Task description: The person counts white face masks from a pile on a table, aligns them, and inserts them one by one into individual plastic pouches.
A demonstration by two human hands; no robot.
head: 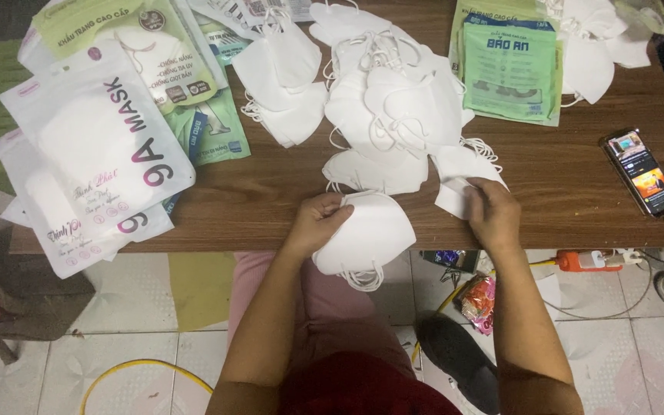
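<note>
From my feed: left hand (318, 221) is closed around a small stack of folded white masks (368, 234), thumb on top, fingers curled under the stack's left end; stack sits at the near table edge, half overhanging it, ear loops dangling below. Right hand (493, 214) is down on a single white mask (459, 178) lying flat on the wooden table (562, 165), fingers bent and pinching its near corner; I can't tell if it's lifted off the surface at all. The two hands are well apart, stack between them. Just beyond the hands is a big loose heap of white masks (393, 100) with tangled loops, and a smaller heap (286, 84) to its left. Far left: white printed pouches (94, 146) stacked and hanging over the table edge, green-and-white packs (155, 46) behind them. Top right: a stack of green pouches (510, 69), more loose masks beside it. A phone (643, 170) with lit screen lies near the right edge, cable plugged in. Below the table: tiled floor, an orange power strip (589, 260), a dark shoe (459, 357).
</note>
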